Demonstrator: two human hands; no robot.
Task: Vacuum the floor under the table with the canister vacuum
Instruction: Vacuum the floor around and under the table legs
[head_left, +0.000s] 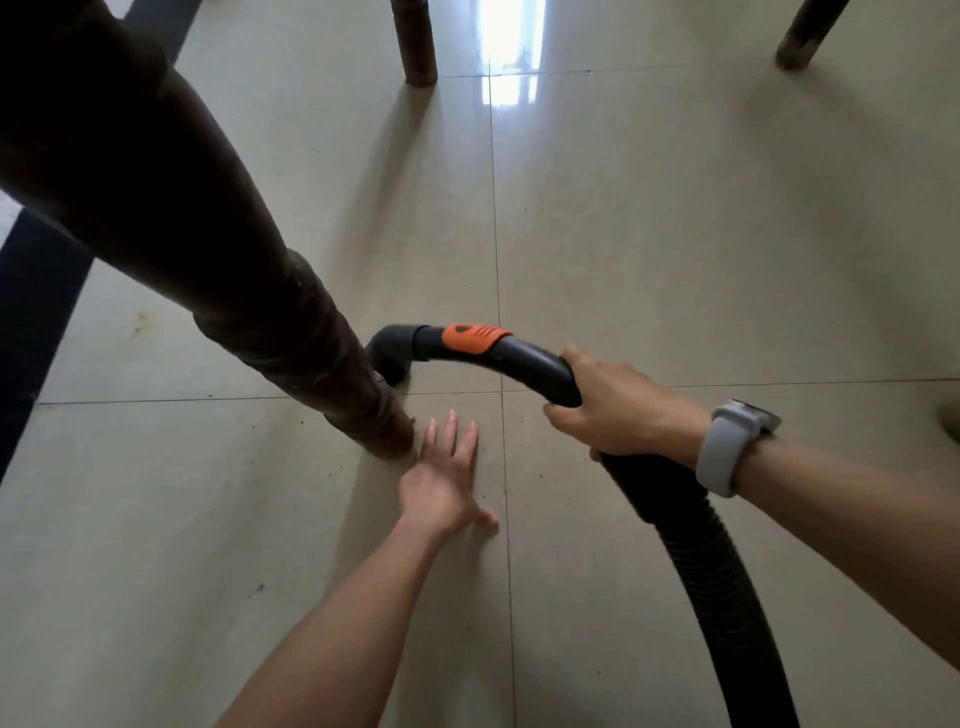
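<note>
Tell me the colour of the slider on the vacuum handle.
Orange slider on the black vacuum handle, clearest in the head view.

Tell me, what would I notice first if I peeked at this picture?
Probably the black vacuum handle with its bright orange slider in the middle, gripped by the right hand, with a grey watch on that wrist. Next, the big dark table leg slanting down from the upper left, the nozzle right beside its foot. The left hand lies flat on the shiny tiled floor below it.
</note>
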